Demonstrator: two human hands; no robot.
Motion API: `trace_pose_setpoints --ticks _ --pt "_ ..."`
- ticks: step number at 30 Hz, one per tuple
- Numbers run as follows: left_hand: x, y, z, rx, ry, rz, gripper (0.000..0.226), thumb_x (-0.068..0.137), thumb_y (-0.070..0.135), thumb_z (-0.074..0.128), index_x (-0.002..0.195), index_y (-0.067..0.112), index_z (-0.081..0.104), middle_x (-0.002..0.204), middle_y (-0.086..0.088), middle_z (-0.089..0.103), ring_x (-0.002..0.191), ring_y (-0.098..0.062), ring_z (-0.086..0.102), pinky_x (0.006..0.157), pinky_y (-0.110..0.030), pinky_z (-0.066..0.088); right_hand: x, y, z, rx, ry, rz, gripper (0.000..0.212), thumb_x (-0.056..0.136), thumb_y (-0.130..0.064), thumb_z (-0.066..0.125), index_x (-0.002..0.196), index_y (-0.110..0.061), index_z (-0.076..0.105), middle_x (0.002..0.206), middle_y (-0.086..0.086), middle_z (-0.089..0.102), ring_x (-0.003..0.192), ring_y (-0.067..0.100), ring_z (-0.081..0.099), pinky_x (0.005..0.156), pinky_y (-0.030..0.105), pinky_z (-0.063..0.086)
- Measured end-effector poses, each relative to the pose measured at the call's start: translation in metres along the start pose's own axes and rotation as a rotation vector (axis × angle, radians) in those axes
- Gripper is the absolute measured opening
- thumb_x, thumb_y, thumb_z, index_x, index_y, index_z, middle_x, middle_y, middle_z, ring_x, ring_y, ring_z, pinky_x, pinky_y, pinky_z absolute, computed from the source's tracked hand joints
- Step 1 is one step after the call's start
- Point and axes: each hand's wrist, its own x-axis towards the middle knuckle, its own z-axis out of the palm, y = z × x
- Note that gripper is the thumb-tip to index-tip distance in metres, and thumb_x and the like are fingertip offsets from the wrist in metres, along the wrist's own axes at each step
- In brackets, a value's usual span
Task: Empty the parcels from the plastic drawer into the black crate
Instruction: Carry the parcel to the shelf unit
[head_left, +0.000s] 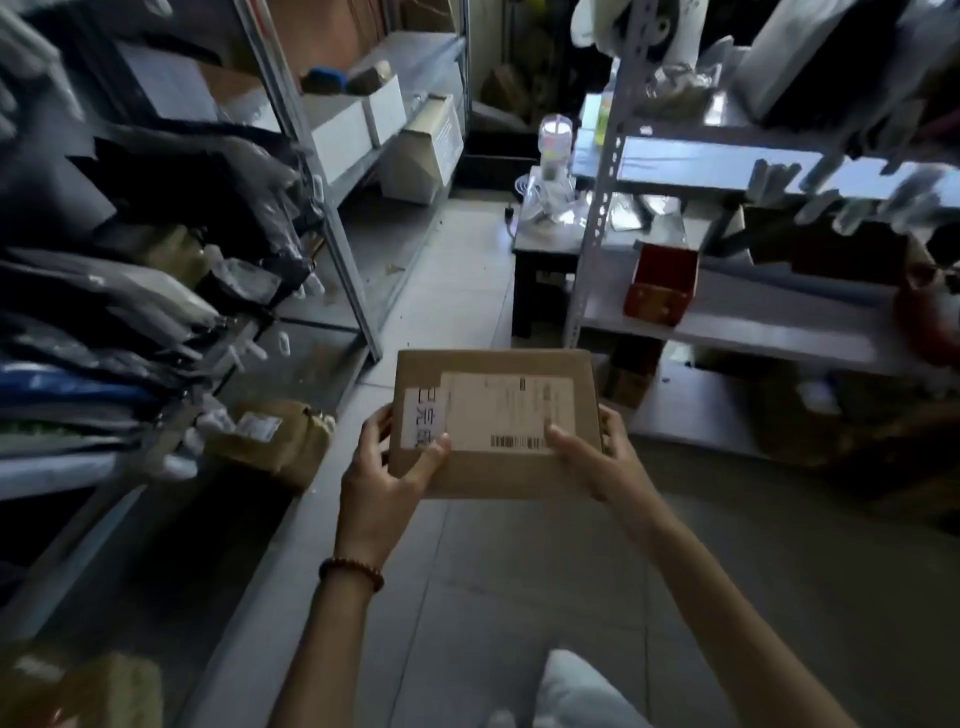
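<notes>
1. Holding a flat cardboard parcel (493, 421) at its near corners, the two hands carry it in the air above the grey tiled floor (467, 571).
2. The left hand (387, 467) grips the near left corner, thumb laid on the top face and fingers curled round the left edge.
3. The right hand (592, 457) grips the near right corner the same way, thumb on top and fingers wrapped over the right edge.
4. A white shipping label (506, 410) with a barcode lies on the parcel's top, between the two thumbs and just beyond them.
5. A beaded bracelet (350, 571) circles the left wrist, below the grip.
6. Left of the grip, a metal rack (343, 249) holds bagged goods and a brown taped package (270, 441).
7. Beyond and right of the grip, a second rack (597, 218) carries a red box (662, 286).
</notes>
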Motion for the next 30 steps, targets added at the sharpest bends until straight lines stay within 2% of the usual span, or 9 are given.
trace_pose_setpoints --ticks 5,8,10,13,17,21,24,27,30 --pt "0.114 0.017 0.044 0.021 0.098 0.020 0.055 0.078 0.036 0.075 0.126 0.032 0.049 0.117 0.008 0.061 0.107 -0.011 0.059 0.086 -0.031 0.053 0.101 -0.025 -0.016 -0.116 0.020 -0.037 0.076 0.068 -0.057 0.077 0.129 -0.035 0.039 0.126 -0.003 0.058 0.112 0.016 0.060 0.093 0.042 0.054" --pt "0.166 0.036 0.062 0.065 0.178 0.058 0.058 0.079 0.037 0.075 0.130 0.029 0.049 0.115 0.011 0.058 0.100 -0.006 0.057 0.078 -0.018 0.047 0.160 -0.048 -0.020 -0.111 0.010 -0.067 0.052 0.081 -0.042 0.071 0.122 -0.034 0.042 0.121 -0.005 0.059 0.104 0.010 0.060 0.084 0.028 0.056" --pt "0.193 0.041 0.071 0.047 0.207 0.046 0.058 0.078 0.039 0.075 0.130 0.030 0.049 0.114 0.012 0.059 0.100 -0.004 0.058 0.076 -0.016 0.048 0.194 -0.063 -0.023 -0.147 0.013 -0.081 0.055 0.080 -0.045 0.070 0.126 -0.030 0.043 0.118 -0.007 0.059 0.102 0.006 0.060 0.079 0.021 0.055" --pt "0.229 0.039 0.076 -0.026 0.201 -0.010 0.062 0.072 0.042 0.078 0.126 0.032 0.048 0.115 0.016 0.060 0.105 0.002 0.057 0.074 -0.012 0.049 0.242 -0.084 -0.026 -0.192 0.005 -0.063 0.074 0.068 -0.057 0.071 0.131 -0.030 0.043 0.125 -0.004 0.059 0.111 0.012 0.059 0.090 0.036 0.055" --pt "0.284 0.030 0.077 -0.031 0.205 -0.097 0.059 0.073 0.036 0.079 0.122 0.034 0.045 0.114 0.014 0.060 0.104 0.001 0.057 0.078 -0.020 0.052 0.318 -0.104 -0.015 -0.217 -0.005 -0.070 0.074 0.062 -0.057 0.075 0.126 -0.029 0.048 0.123 -0.002 0.061 0.108 0.013 0.061 0.087 0.037 0.056" --pt "0.363 0.023 0.060 0.033 0.238 -0.109 0.053 0.074 0.036 0.079 0.115 0.040 0.046 0.094 0.033 0.057 0.084 0.023 0.056 0.060 -0.001 0.044 0.405 -0.116 0.019 -0.198 -0.022 -0.063 0.063 0.069 -0.054 0.079 0.122 -0.031 0.054 0.119 -0.002 0.064 0.104 0.017 0.065 0.085 0.045 0.057" --pt "0.434 0.021 0.038 0.136 0.264 -0.106 0.050 0.075 0.046 0.076 0.115 0.042 0.047 0.097 0.030 0.058 0.086 0.012 0.058 0.065 -0.009 0.044 0.472 -0.124 0.058 -0.247 0.014 -0.057 0.053 0.072 -0.051 0.077 0.116 -0.030 0.057 0.118 -0.004 0.065 0.104 0.011 0.064 0.090 0.034 0.055" --pt "0.501 0.021 0.016 0.158 0.223 -0.155 0.058 0.078 0.046 0.073 0.129 0.028 0.052 0.120 0.004 0.060 0.105 -0.014 0.059 0.083 -0.031 0.052 0.522 -0.145 0.096 -0.288 0.021 -0.031 0.049 0.077 -0.048 0.074 0.117 -0.027 0.056 0.117 -0.004 0.065 0.097 0.002 0.061 0.076 0.011 0.049" --pt "0.567 0.026 0.000 0.172 0.169 -0.136 0.068 0.073 0.056 0.073 0.132 0.028 0.053 0.125 -0.002 0.059 0.114 -0.019 0.056 0.092 -0.038 0.051 0.564 -0.170 0.115 -0.289 0.070 -0.051 0.055 0.075 -0.050 0.074 0.120 -0.026 0.054 0.117 -0.008 0.063 0.100 0.007 0.062 0.081 0.021 0.053"
